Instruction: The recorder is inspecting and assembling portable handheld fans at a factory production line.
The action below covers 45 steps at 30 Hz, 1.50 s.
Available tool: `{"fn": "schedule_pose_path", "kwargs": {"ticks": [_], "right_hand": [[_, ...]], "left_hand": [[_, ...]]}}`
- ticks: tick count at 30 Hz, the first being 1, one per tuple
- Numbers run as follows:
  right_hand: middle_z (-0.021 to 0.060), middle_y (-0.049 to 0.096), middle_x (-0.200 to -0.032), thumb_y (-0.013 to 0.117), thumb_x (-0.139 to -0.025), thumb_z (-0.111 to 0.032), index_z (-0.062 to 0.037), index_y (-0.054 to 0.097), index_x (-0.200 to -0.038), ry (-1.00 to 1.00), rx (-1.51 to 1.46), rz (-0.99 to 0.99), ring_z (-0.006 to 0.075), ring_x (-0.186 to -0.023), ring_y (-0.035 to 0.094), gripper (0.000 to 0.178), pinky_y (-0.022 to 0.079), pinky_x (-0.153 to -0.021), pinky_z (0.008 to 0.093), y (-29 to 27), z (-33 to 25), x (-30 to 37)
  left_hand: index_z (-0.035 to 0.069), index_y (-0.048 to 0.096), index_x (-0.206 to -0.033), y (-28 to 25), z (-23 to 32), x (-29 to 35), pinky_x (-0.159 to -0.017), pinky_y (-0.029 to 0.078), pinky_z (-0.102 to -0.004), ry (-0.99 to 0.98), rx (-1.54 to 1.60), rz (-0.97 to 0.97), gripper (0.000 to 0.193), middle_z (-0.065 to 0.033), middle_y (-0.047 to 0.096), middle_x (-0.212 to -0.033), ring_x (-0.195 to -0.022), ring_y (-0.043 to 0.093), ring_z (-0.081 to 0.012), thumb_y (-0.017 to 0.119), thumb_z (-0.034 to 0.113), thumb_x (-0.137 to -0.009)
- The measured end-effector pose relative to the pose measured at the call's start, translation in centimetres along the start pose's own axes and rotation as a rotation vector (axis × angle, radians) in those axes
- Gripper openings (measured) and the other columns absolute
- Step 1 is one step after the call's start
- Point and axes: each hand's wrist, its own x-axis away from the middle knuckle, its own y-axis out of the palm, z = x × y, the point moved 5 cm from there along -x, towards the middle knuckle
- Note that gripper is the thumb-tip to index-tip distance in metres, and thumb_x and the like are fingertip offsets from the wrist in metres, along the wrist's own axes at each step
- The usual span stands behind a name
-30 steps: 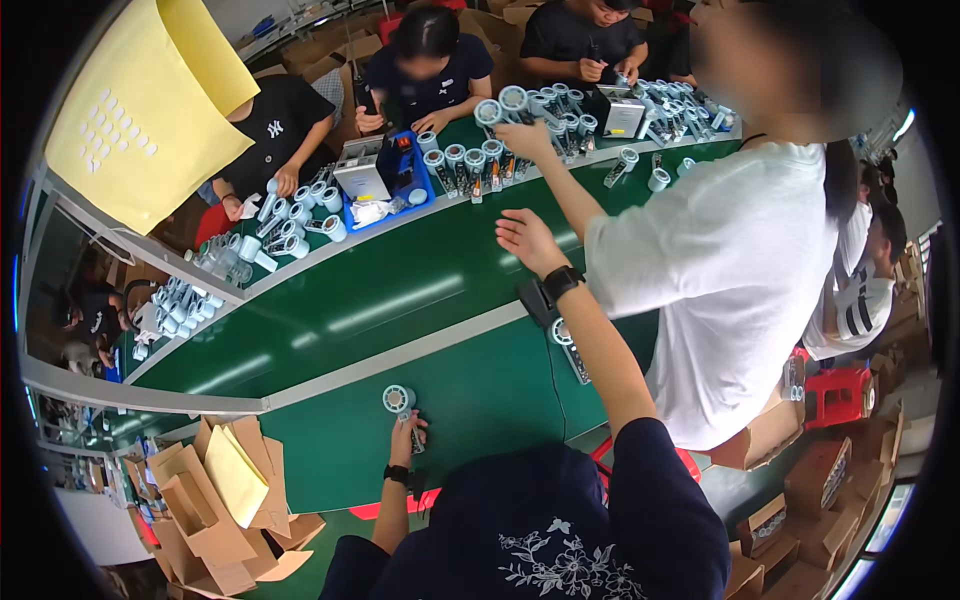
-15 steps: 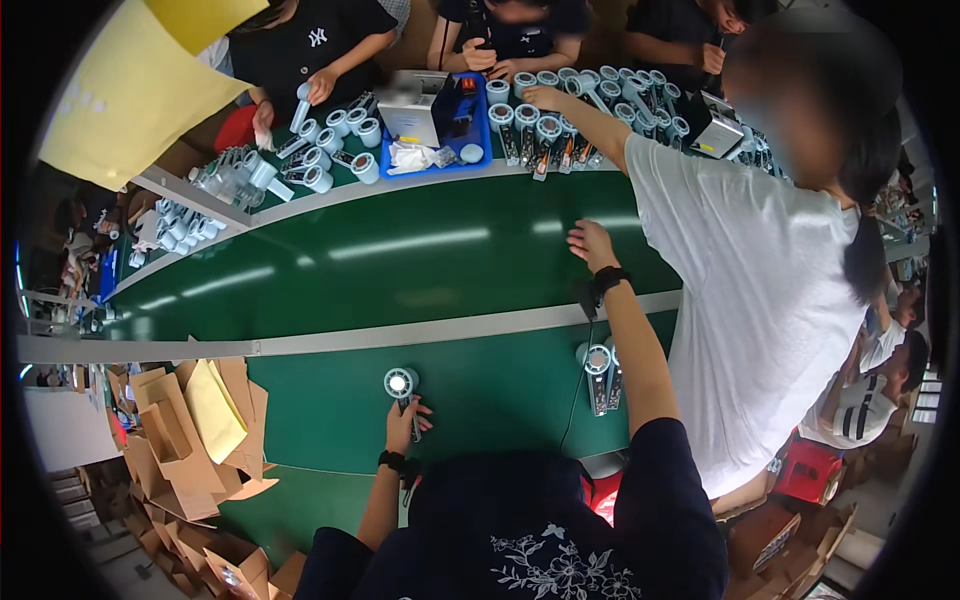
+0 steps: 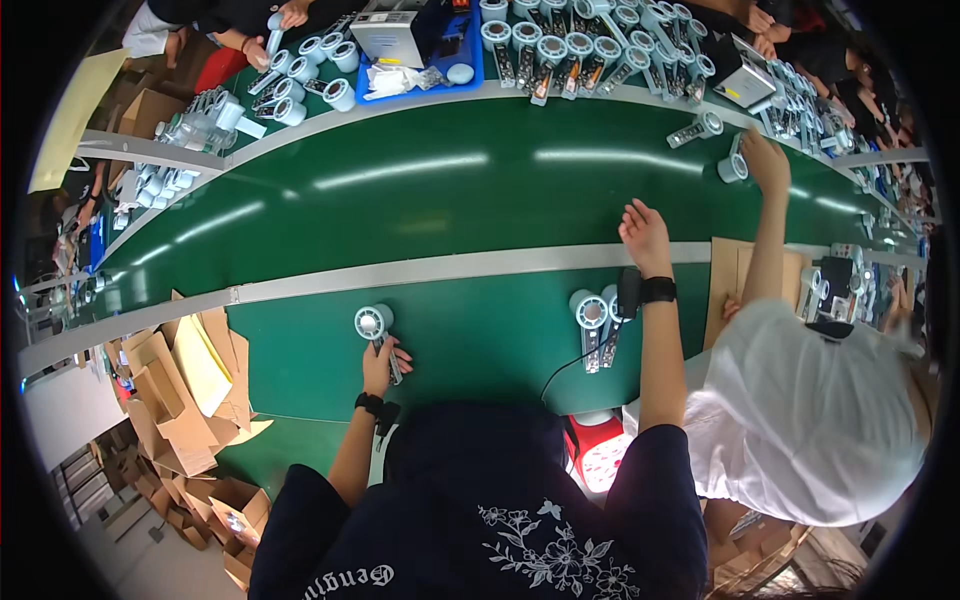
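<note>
My left hand (image 3: 378, 368) grips the handle of a pale blue handheld fan (image 3: 372, 321) at the near green table. Its round head points away from me, and the handle seems to have its inner parts bare. My right hand (image 3: 645, 234) is raised over the green surface beyond the grey rail, holding nothing, its fingers loosely bent and apart. Below that wrist, two more handheld fans (image 3: 589, 312) lie side by side on the near table. A dark box-shaped device with a cable (image 3: 628, 292) is at the right wrist, partly covering one of them.
A grey rail (image 3: 440, 267) divides the near table from the long green surface. Flattened cardboard (image 3: 180, 390) is piled at left. Across stand many fans and a blue tray (image 3: 470, 70). At right, a co-worker in white has a hand (image 3: 765, 160) by a fan (image 3: 733, 167).
My view has shifted. My right hand has moved rightward; the left still holds its fan. The co-worker in white has moved from the far fans to the right side, leaning over the green surface.
</note>
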Motion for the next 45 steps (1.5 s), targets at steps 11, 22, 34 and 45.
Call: {"fn": "schedule_pose_path", "kwargs": {"ticks": [11,22,34,45], "right_hand": [[0.0069,0.061,-0.084,0.053,-0.088,-0.015,-0.0025,0.058,-0.099,0.08,-0.012,-0.365,0.0151,-0.072,0.058,0.017,0.048,-0.066,0.0281,7.2,-6.9,4.0],[0.0094,0.056,-0.079,0.05,-0.09,-0.015,-0.0026,0.052,-0.085,-0.171,0.157,0.034,0.0251,-0.081,0.057,0.013,0.052,-0.071,0.0377,2.5,-16.1,-9.3],[0.0174,0.061,-0.09,0.067,-0.076,-0.041,0.0076,0.057,-0.096,-0.472,0.747,0.662,0.0276,-0.082,0.061,0.053,0.05,-0.072,0.0357,4.4,-6.8,-18.2],[0.0121,0.062,-0.08,0.061,-0.071,-0.028,0.0044,0.058,-0.085,-0.227,0.441,0.473,0.0257,-0.072,0.06,0.036,0.049,-0.067,0.0382,5.5,-5.7,-20.3]], "left_hand": [[-0.001,0.05,-0.098,-0.2,0.0,0.1,-0.043,0.048,-0.0265,0.058,0.019,-0.001,0.025,-0.0166,0.063,-0.069,-0.05,0.062,-0.0211,0.05,0.024,-0.094],[0.002,0.046,-0.115,0.0,0.9,1.8,-0.047,0.044,-0.0254,0.174,0.053,-0.045,0.033,-0.0055,0.053,-0.064,-0.05,0.05,-0.0125,0.045,0.028,-0.096],[0.006,0.039,-0.128,0.1,3.9,4.6,-0.044,0.039,-0.0258,-0.075,0.304,0.059,0.039,-0.0023,0.05,-0.087,-0.056,0.046,-0.0097,0.041,0.028,-0.095],[0.007,0.04,-0.127,1.5,4.9,3.5,-0.043,0.037,-0.0245,-0.085,0.377,0.059,0.038,-0.0017,0.051,-0.083,-0.053,0.044,-0.0086,0.037,0.031,-0.097]]}}
